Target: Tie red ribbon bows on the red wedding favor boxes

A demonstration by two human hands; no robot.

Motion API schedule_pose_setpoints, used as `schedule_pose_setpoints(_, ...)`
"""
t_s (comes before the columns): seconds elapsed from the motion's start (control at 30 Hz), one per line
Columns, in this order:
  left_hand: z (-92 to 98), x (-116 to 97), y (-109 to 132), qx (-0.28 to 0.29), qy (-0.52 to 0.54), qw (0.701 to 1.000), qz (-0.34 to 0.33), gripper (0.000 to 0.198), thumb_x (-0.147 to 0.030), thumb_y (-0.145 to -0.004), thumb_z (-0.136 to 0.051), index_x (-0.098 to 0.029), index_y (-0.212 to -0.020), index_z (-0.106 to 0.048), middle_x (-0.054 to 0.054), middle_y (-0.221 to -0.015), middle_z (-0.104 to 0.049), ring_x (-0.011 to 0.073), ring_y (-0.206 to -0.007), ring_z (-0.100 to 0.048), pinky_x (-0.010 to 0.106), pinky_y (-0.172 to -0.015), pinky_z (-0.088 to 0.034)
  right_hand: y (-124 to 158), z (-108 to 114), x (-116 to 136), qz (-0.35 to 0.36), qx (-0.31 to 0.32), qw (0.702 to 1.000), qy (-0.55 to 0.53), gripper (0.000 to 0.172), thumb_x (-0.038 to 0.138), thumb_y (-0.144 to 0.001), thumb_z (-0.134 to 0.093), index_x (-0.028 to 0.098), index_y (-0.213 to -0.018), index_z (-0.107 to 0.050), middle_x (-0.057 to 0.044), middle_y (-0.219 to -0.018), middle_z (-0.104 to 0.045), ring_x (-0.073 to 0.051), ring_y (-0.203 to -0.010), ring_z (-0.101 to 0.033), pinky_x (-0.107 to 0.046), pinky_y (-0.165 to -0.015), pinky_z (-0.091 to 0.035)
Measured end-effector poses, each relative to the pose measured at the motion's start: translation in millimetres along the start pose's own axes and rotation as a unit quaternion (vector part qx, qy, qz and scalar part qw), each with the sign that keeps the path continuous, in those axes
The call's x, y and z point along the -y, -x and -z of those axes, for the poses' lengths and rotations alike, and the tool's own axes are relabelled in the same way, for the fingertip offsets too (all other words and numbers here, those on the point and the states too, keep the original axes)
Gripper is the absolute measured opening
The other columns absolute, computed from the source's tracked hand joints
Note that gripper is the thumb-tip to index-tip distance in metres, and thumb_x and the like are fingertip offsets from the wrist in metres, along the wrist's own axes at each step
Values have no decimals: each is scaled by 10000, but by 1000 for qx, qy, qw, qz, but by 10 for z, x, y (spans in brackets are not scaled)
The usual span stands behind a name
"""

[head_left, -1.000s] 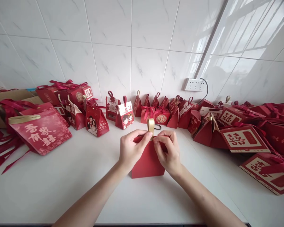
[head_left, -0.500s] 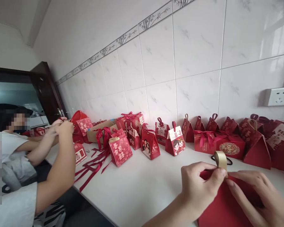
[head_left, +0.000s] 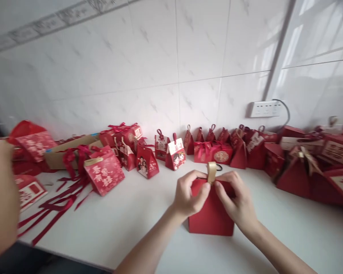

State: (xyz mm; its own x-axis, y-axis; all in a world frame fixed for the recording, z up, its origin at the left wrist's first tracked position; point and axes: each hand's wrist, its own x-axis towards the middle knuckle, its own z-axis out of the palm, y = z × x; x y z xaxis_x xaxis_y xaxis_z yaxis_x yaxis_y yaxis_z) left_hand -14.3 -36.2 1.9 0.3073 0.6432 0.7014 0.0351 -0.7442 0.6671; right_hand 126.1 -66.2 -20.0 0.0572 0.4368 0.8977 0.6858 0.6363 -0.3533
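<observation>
A plain red gift box (head_left: 210, 217) with slanting sides stands upright on the white table, a gold ribbon loop (head_left: 212, 172) rising from its top edge. My left hand (head_left: 191, 193) pinches the top left part of the box beside the base of the loop, thumb in front and fingers behind. On the other side, my right hand (head_left: 236, 194) grips the top right edge the same way, its thumb near the loop. The fingers behind the box are partly hidden. Just behind the loop lies a black band (head_left: 218, 167).
Finished-looking red boxes line the wall, among them a white-topped box (head_left: 175, 155) and a pink-red box (head_left: 104, 173). Loose dark-red ribbons (head_left: 57, 205) trail at left by a cardboard box (head_left: 74, 150). A co-worker's arm (head_left: 2, 198) reaches in at far left. A power strip (head_left: 265, 109) hangs on the wall.
The view has swung to the right, bringing more boxes at right into sight and leaving only the co-worker's arm visible. Both hands stay on the red box at the loop.
</observation>
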Motion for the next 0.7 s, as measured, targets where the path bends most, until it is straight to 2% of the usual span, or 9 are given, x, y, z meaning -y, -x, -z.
schedule_pose_setpoints(0.07, 43, 16, -10, 21, 0, 999, -27, 107, -205, -795, -521, -202, -850, -614, 58, -826, -671, 198, -774, -637, 330, -727, -532, 0, -7, 0, -9, -2, 1000, -9, 85, 175, -894, -496, 218, -837, -541, -12, -751, -552, -162, -694, -551, -291, -619, -449)
schedule_pose_setpoints(0.3, 30, 62, -6, 4, -22, 998, -50, 92, -201, -785, -539, -179, -851, -599, 28, -806, -679, 162, -753, -644, 280, -702, -533, -7, -19, 19, -17, 0, 999, -32, 107, 145, -894, -490, 219, -830, -532, -1, -756, -536, -149, -704, -521, -284, -629, -438)
schedule_pose_setpoints(0.53, 3, 53, -13, -29, 10, 999, 37, 68, -227, -773, -579, -172, -810, -593, 30, -788, -684, 158, -769, -652, 257, -725, -531, -14, -15, 36, -28, 8, 999, -24, 106, 166, -896, -487, 214, -810, -523, -1, -741, -538, -145, -688, -532, -270, -611, -442)
schedule_pose_setpoints(0.7, -57, -24, 40, -69, 63, 987, 129, 232, -240, -695, -633, -168, -914, -604, 58, -851, -698, 186, -781, -666, 292, -740, -543, 3, 43, 7, -14, 15, 1000, -15, 91, 282, -883, -505, 242, -815, -551, -22, -740, -579, -179, -645, -574, -314, -560, -451)
